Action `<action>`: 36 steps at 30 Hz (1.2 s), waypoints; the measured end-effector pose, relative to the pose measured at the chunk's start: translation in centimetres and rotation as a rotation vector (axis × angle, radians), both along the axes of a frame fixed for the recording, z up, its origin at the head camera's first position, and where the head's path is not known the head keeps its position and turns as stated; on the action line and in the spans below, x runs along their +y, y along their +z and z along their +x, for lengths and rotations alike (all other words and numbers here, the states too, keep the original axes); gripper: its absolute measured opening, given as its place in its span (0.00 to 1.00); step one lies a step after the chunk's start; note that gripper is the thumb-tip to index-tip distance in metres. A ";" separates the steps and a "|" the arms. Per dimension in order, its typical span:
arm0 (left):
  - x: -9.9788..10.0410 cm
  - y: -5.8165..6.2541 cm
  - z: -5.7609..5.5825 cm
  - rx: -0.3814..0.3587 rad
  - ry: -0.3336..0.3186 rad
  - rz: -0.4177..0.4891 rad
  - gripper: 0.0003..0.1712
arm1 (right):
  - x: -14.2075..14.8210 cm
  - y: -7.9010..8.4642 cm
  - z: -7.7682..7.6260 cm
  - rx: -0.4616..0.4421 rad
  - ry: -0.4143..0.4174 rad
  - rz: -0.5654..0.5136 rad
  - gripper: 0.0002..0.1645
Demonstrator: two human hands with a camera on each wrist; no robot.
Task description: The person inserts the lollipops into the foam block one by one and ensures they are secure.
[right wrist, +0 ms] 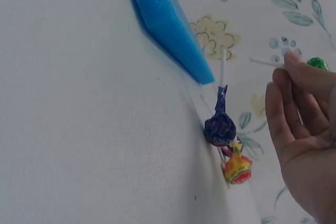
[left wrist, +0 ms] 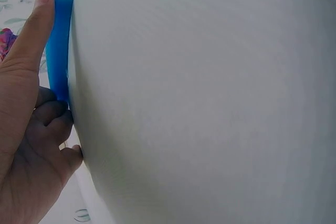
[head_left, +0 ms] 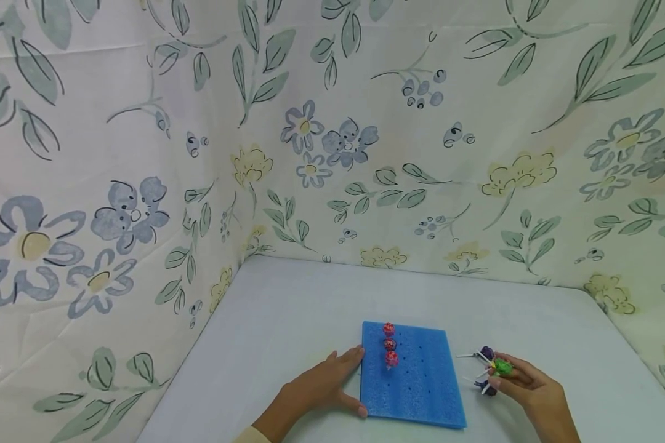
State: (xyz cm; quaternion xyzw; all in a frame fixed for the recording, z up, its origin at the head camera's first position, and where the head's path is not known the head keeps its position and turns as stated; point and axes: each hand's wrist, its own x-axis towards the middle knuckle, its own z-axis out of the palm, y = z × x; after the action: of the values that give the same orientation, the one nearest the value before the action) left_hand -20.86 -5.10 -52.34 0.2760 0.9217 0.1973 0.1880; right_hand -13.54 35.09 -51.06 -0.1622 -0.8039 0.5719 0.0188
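A blue foam board point(head_left: 415, 394) with small holes lies flat on the table. Three red-wrapped lollipops point(head_left: 391, 359) stand in a column on its left part. My left hand point(head_left: 329, 381) rests against the board's left edge, thumb near the front corner; the left wrist view shows the thumb point(left wrist: 37, 35) extended along the blue side. To the right of the board, my right hand point(head_left: 532, 387) pinches a green-wrapped lollipop point(right wrist: 317, 64), its white stick pointing toward the board. Beside that hand lie dark purple lollipops point(right wrist: 220, 129) and a yellow-and-red one point(right wrist: 238, 170).
The white table point(head_left: 288, 307) reaches back to a flower-printed cloth point(head_left: 366, 203), which also hangs along the left side point(head_left: 133, 344). Loose lollipop sticks point left between the board and my right hand.
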 end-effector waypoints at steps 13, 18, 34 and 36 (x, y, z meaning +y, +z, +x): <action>0.1 -0.2 -0.1 -0.018 0.010 0.007 0.69 | -1.2 0.2 0.0 -0.041 0.040 0.037 0.23; 0.0 -0.3 -0.1 -0.019 0.007 0.004 0.70 | -1.7 0.0 0.1 0.026 0.068 0.070 0.23; 0.2 0.1 -0.1 -0.037 0.021 -0.006 0.70 | -3.9 0.0 -0.8 0.075 0.122 0.046 0.19; 0.2 0.1 -0.2 -0.037 0.023 -0.010 0.69 | -4.1 0.0 -1.0 0.099 0.136 0.023 0.20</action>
State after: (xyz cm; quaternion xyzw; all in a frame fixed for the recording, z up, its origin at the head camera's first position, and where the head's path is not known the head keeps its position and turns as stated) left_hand -21.05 -4.95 -52.25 0.2609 0.9221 0.1999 0.2041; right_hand -14.51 30.97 -51.06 -0.0786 -0.8175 0.5701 0.0215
